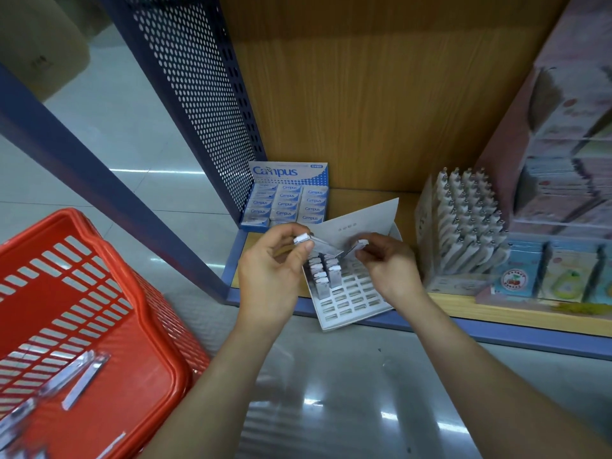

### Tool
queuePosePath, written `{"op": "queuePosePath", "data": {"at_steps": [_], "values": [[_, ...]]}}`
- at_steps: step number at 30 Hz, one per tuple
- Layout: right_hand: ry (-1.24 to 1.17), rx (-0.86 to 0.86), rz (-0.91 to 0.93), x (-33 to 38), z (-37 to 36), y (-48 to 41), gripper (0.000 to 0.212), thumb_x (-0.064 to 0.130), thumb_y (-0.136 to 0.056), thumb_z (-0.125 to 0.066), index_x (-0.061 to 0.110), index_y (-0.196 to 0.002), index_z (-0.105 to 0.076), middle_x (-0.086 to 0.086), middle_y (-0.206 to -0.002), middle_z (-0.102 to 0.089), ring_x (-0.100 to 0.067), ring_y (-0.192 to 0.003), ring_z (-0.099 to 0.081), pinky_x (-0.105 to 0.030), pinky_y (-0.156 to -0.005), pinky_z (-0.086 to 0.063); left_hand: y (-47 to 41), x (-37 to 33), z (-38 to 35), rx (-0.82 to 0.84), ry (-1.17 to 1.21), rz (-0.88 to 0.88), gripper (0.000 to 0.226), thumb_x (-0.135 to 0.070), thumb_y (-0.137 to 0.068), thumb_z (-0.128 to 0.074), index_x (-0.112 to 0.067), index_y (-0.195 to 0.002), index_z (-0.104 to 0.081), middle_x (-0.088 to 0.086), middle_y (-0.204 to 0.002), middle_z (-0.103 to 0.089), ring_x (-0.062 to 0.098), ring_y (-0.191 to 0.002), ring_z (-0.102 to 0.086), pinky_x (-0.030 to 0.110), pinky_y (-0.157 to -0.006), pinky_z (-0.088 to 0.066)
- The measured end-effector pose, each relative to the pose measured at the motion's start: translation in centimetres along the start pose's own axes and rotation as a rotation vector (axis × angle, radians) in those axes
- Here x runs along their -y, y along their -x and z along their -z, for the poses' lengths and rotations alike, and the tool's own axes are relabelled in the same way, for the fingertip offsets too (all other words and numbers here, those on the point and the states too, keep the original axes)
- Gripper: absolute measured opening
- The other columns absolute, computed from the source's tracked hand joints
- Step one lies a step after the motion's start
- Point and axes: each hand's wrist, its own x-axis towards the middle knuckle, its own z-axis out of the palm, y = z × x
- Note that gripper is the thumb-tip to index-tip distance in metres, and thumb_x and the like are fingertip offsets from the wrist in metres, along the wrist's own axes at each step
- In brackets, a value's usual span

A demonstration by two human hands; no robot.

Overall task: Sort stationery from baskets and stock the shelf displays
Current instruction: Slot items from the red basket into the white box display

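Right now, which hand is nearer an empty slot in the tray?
Probably right: the right hand holds its piece over empty slots of the tray; the left hand is beside the filled rows.

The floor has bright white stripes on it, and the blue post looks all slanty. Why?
In the head view, the stripes on the floor are glare from lights on its shiny surface; the blue post slants because the wide-angle lens stretches the edges; the pink packs at the right edge look blurry, while the Campus box near the middle is sharp.
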Motion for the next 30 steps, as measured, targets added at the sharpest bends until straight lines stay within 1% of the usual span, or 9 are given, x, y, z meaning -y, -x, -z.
{"op": "queuePosePath", "data": {"at_steps": [4,7,11,15,17,21,23,27,30], "values": [[0.227,0.066,0.040,-0.3,0.1,-0.2,0.027,0.012,-0.094,-0.060,0.037,-0.104,-0.067,0.007,-0.093,-0.070,-0.013,-0.084,-0.065,-0.024,-0.071,-0.052,0.0,0.9,-0.4,0.056,-0.029,0.015,0.029,0.000,-0.085,-0.069,-0.028,-0.082,-0.066,-0.019,-0.081,-0.069,0.000,-0.084,-0.065,0.013,-0.079,-0.048],[0.306,0.091,0.048,0.5,-0.1,-0.3,0.022,0.017,-0.097,-0.056,0.029,-0.112,-0.066,0.003,-0.096,-0.069,-0.018,-0.087,-0.065,-0.030,-0.075,-0.055,-0.1,1.2,-0.5,0.053,-0.069,0.007,0.031,-0.002,-0.085,-0.070,-0.033,-0.083,-0.066,-0.024,-0.082,-0.069,-0.001,-0.082,-0.065,0.017,-0.080,-0.051],[0.043,0.099,-0.136,1.3,-0.5,-0.1,0.015,0.026,-0.093,-0.057,0.029,-0.096,-0.071,0.008,-0.090,-0.072,-0.016,-0.086,-0.069,-0.035,-0.076,-0.057,-0.7,1.2,-0.8,0.067,-0.076,0.017,0.027,-0.007,-0.085,-0.071,-0.034,-0.090,-0.070,-0.017,-0.086,-0.073,0.005,-0.085,-0.068,0.029,-0.086,-0.055],[-0.329,0.088,-0.318,2.2,-0.6,0.3,0.013,0.032,-0.092,-0.062,0.021,-0.088,-0.070,-0.002,-0.091,-0.075,-0.016,-0.083,-0.073,-0.037,-0.085,-0.058,-1.1,1.4,-1.0,0.077,-0.034,0.051,0.026,-0.007,-0.085,-0.071,-0.032,-0.093,-0.072,-0.007,-0.092,-0.075,0.014,-0.089,-0.070,0.040,-0.089,-0.056],[-0.331,0.080,-0.281,2.1,-0.7,0.4,0.015,0.033,-0.092,-0.065,0.020,-0.087,-0.071,-0.006,-0.091,-0.075,-0.017,-0.081,-0.073,-0.035,-0.083,-0.059,-1.1,1.6,-1.0,0.056,0.041,0.092,0.023,-0.004,-0.085,-0.071,-0.025,-0.094,-0.073,-0.001,-0.093,-0.075,0.016,-0.090,-0.071,0.040,-0.089,-0.056],[-0.153,-0.018,-0.210,2.2,-1.2,0.3,0.026,0.039,-0.085,-0.071,0.014,-0.080,-0.069,-0.003,-0.077,-0.074,-0.023,-0.075,-0.072,-0.045,-0.080,-0.059,-0.8,1.7,-1.1,0.010,0.196,0.189,0.023,0.003,-0.083,-0.070,-0.019,-0.091,-0.072,0.005,-0.090,-0.074,0.014,-0.085,-0.070,0.032,-0.084,-0.056],[-0.208,-0.045,-0.243,2.7,-1.5,0.2,0.030,0.036,-0.082,-0.075,0.008,-0.081,-0.064,-0.005,-0.074,-0.072,-0.023,-0.069,-0.070,-0.039,-0.072,-0.060,-0.8,1.8,-1.0,0.008,0.217,0.199,0.022,0.003,-0.083,-0.069,-0.017,-0.092,-0.072,0.006,-0.090,-0.074,0.014,-0.085,-0.069,0.032,-0.083,-0.056],[-0.330,0.056,-0.353,3.5,-1.6,0.3,0.022,0.027,-0.083,-0.076,0.009,-0.078,-0.064,-0.002,-0.063,-0.066,-0.014,-0.051,-0.057,-0.024,-0.050,-0.047,-0.6,2.0,-0.8,0.009,0.166,0.172,0.024,0.001,-0.083,-0.070,-0.021,-0.091,-0.073,-0.003,-0.089,-0.075,0.013,-0.085,-0.071,0.031,-0.084,-0.057],[-0.218,0.049,-0.306,3.6,-1.7,0.0,0.021,0.031,-0.084,-0.076,0.012,-0.079,-0.069,-0.001,-0.073,-0.073,-0.010,-0.057,-0.067,-0.019,-0.052,-0.048,-0.5,1.9,-0.8,0.027,0.092,0.127,0.027,-0.001,-0.083,-0.072,-0.027,-0.089,-0.073,-0.010,-0.085,-0.075,0.011,-0.083,-0.070,0.031,-0.083,-0.057]]}}
